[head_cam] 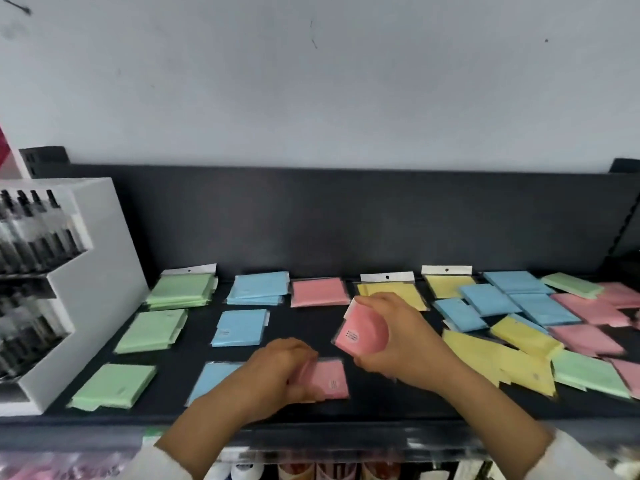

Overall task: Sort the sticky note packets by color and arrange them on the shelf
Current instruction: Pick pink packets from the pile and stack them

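Shelf edge (398, 418): left fingers (298, 348) grip flat pink packet (333, 380), right fingers (378, 301) tilted pink packet (363, 332).

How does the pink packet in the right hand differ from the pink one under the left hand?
The raised pink packet is held tilted above the shelf; the flat pink packet lies on it near the front edge. The right hand grips the raised one from its right side; the left hand holds the flat one's left edge. Both are pink with a small round label.
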Demonstrator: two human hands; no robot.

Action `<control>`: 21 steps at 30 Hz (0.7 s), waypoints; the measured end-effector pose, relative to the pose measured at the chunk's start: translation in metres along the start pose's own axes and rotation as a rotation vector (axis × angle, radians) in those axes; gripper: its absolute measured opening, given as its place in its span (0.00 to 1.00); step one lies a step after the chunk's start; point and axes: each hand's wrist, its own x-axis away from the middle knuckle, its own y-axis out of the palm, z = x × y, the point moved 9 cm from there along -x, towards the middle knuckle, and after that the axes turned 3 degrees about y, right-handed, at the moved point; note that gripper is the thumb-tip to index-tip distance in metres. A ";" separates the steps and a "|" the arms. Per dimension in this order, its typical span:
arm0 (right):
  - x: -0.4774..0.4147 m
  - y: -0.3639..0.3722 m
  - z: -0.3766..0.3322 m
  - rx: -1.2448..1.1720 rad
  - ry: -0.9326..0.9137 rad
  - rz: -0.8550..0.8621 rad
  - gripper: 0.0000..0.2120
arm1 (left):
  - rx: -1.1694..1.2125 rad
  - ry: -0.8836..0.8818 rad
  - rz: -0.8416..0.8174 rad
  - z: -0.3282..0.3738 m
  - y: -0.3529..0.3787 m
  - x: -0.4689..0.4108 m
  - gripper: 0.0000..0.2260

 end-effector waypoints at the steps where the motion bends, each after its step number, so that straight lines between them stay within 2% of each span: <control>1: 0.000 0.001 -0.003 0.008 -0.006 0.011 0.40 | 0.039 0.005 0.048 -0.002 -0.005 0.000 0.28; 5: -0.001 0.010 -0.014 0.035 -0.045 0.019 0.41 | 0.339 -0.036 0.251 -0.005 -0.030 0.002 0.27; 6: -0.001 0.015 -0.016 0.032 -0.058 0.004 0.41 | 0.463 -0.050 0.268 -0.005 -0.032 0.002 0.26; 8: -0.002 0.026 -0.022 0.034 -0.094 -0.042 0.41 | 0.668 -0.043 0.271 -0.001 -0.031 -0.002 0.15; 10: -0.003 0.037 -0.027 0.045 -0.120 -0.086 0.40 | 0.749 -0.050 0.261 -0.001 -0.028 -0.006 0.06; 13: -0.012 0.044 -0.028 0.094 -0.146 -0.078 0.39 | 0.829 -0.132 0.283 -0.012 -0.026 -0.010 0.07; 15: -0.022 0.045 -0.025 0.138 -0.138 -0.051 0.39 | 0.846 -0.190 0.312 -0.021 -0.028 -0.012 0.07; 18: -0.040 0.053 -0.019 0.125 -0.094 -0.089 0.40 | 0.746 -0.277 0.353 -0.037 -0.035 -0.016 0.05; 20: -0.052 0.063 -0.016 0.139 -0.078 -0.167 0.39 | 0.589 -0.322 0.363 -0.046 -0.041 -0.018 0.05; 21: -0.058 0.068 -0.013 0.160 -0.072 -0.202 0.39 | 0.454 -0.334 0.366 -0.050 -0.044 -0.018 0.08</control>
